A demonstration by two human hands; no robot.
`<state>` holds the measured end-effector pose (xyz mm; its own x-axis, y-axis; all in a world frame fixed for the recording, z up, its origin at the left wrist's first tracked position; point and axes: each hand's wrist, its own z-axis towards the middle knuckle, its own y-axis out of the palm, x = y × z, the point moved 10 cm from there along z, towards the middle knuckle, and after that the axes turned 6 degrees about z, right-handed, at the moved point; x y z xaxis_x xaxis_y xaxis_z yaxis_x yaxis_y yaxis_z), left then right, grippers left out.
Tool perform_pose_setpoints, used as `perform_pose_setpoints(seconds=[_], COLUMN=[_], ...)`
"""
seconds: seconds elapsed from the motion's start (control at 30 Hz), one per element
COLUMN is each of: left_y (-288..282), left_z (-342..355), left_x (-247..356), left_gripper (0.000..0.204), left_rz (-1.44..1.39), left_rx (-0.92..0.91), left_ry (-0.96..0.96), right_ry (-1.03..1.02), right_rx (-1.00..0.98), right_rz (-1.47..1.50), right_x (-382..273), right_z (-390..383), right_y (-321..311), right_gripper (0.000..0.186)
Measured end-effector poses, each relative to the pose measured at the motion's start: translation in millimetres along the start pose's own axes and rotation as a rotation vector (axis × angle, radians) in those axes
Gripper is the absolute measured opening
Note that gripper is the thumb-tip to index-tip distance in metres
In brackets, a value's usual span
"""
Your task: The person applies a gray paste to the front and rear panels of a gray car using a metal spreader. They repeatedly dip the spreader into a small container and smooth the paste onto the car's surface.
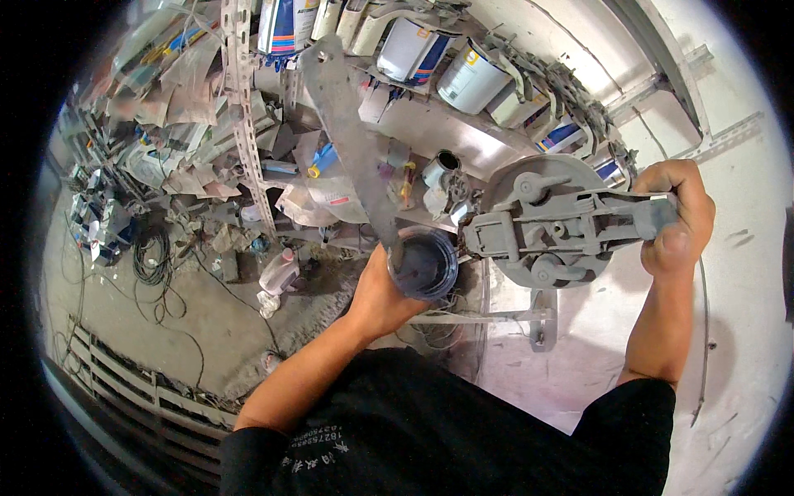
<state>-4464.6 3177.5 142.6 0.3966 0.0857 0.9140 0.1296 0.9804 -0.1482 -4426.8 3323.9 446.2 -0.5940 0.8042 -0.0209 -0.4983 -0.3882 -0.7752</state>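
Note:
My left hand (380, 289) grips a dark cup (434, 269) with dark contents, in the middle of the view. A long grey flat stick (347, 140) leans up out of it, tilted to the upper left, with a hole near its top. My right hand (674, 211) is closed on the handle of a dusty grey, round lid-like fitting (554, 227) with two wing clamps and a lever mechanism. Its narrow front end lies just right of the cup's rim; whether they touch I cannot tell. What is under the fitting is hidden.
Racks hold paint cans (467, 78), an open can (442, 169) and crumpled paper (186, 91). On the floor at left lie coiled cables (151, 258), a plastic jug (279, 273) and a slatted grate (116, 372). A white surface (728, 289) is at right.

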Motion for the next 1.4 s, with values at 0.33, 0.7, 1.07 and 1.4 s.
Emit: perform_pose_setpoints(seconds=[0.33,0.7,1.07,1.4], left_y=[19.3,87.7,144.1,83.0], left_z=[9.0,27.9,47.2,23.3], left_x=[-6.2,-5.3,-4.8,-63.2], left_gripper=[0.064,0.069,0.069,0.082], left_rz=[-0.025,-0.059,-0.197,-0.254], left_rx=[-0.053,-0.261,-0.275,0.005], left_ry=[-0.071,0.028,-0.031,-0.22], right_ry=[0.046,0.664,1.295,1.104], right_rx=[0.05,0.241,1.001,1.097], right_rz=[0.164,0.49,0.867,0.803], right_x=[51.7,162.1,274.5,350.7], right_z=[-28.6,-145.1,-329.3,-257.5], right_y=[4.6,11.3,-4.1,-38.2], right_gripper=[0.056,0.043,0.054,0.059])
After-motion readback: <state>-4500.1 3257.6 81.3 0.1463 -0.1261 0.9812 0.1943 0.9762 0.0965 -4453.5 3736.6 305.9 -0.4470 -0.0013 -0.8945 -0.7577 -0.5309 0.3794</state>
